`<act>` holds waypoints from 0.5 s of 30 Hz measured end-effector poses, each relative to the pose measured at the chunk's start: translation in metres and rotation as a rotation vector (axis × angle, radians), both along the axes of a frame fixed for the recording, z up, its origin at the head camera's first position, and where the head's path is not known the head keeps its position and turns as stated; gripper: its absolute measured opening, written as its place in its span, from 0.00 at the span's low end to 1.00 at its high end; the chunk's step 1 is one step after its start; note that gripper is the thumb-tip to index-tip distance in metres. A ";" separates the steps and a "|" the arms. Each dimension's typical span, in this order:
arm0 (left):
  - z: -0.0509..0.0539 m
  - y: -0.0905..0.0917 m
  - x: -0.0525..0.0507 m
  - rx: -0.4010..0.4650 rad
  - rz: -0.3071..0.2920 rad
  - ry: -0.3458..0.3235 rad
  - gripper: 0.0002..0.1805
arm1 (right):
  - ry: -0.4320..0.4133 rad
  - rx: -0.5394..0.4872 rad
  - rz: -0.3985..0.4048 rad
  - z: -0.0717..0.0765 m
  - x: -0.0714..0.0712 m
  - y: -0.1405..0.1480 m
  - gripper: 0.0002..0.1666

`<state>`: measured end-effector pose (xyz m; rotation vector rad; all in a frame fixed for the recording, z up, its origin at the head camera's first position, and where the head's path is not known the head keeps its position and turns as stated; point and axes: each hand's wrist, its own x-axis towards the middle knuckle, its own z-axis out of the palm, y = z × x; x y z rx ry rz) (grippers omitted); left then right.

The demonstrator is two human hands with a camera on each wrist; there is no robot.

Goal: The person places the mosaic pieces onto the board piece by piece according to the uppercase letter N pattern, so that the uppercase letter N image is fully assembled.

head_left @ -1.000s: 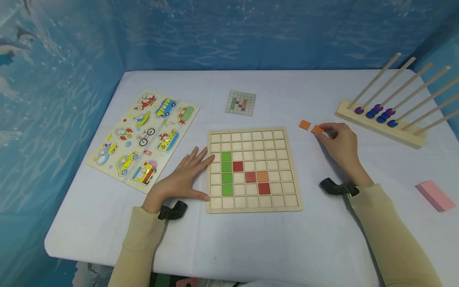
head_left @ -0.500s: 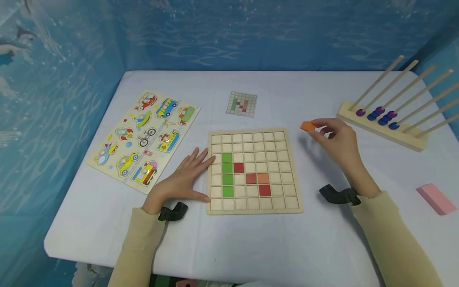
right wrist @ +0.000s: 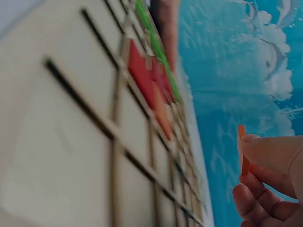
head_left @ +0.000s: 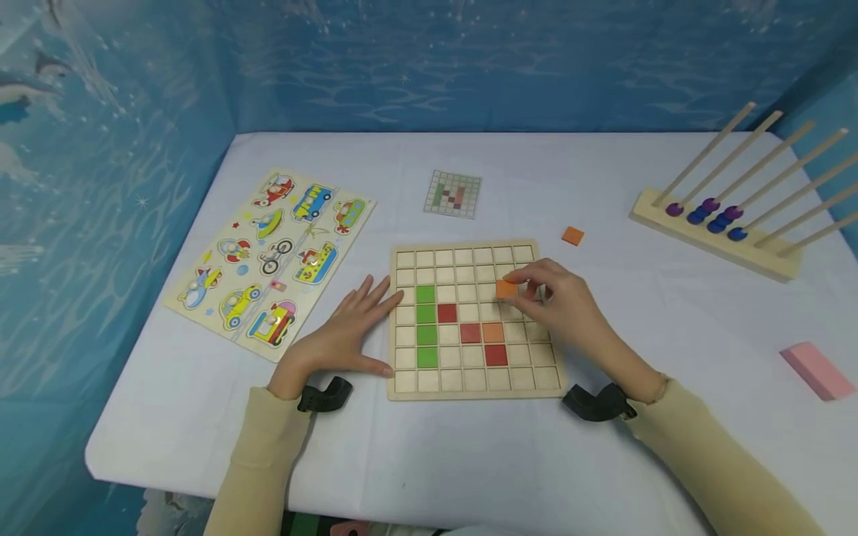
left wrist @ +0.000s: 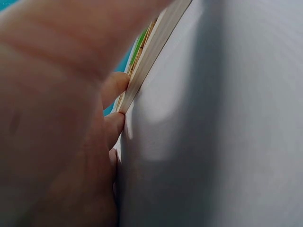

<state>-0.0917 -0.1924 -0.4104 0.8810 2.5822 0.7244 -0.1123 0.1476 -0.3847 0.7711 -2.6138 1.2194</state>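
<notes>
A wooden grid board lies flat on the table, holding a column of green tiles, several red tiles and one orange tile in its cells. My right hand pinches a second orange tile between thumb and fingertips above the board's right half; in the right wrist view that pinched tile is seen edge-on. Spread along the board's left edge, my left hand touches the frame with its fingertips and thumb. Another orange tile lies on the cloth right of the board.
Behind the board lies a small pattern card. A picture puzzle board is at the left. A pegged bead stand occupies the back right, and a pink block lies near the right edge.
My right hand has lifted an orange tile from the cloth and carried it left, over the board. One orange tile stays behind on the cloth. The left hand has kept its place.
</notes>
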 end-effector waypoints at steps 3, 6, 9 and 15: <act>0.000 0.000 0.000 -0.004 -0.001 0.004 0.62 | -0.045 0.018 0.064 -0.010 0.003 -0.007 0.15; -0.001 0.000 -0.001 -0.005 -0.002 0.009 0.62 | -0.116 0.039 0.091 -0.017 0.004 -0.010 0.14; -0.002 0.000 -0.001 -0.004 -0.004 0.014 0.63 | -0.163 0.066 0.095 -0.021 0.005 -0.011 0.14; -0.002 -0.001 -0.001 -0.007 -0.004 0.016 0.62 | -0.164 0.087 0.099 -0.024 0.004 -0.012 0.14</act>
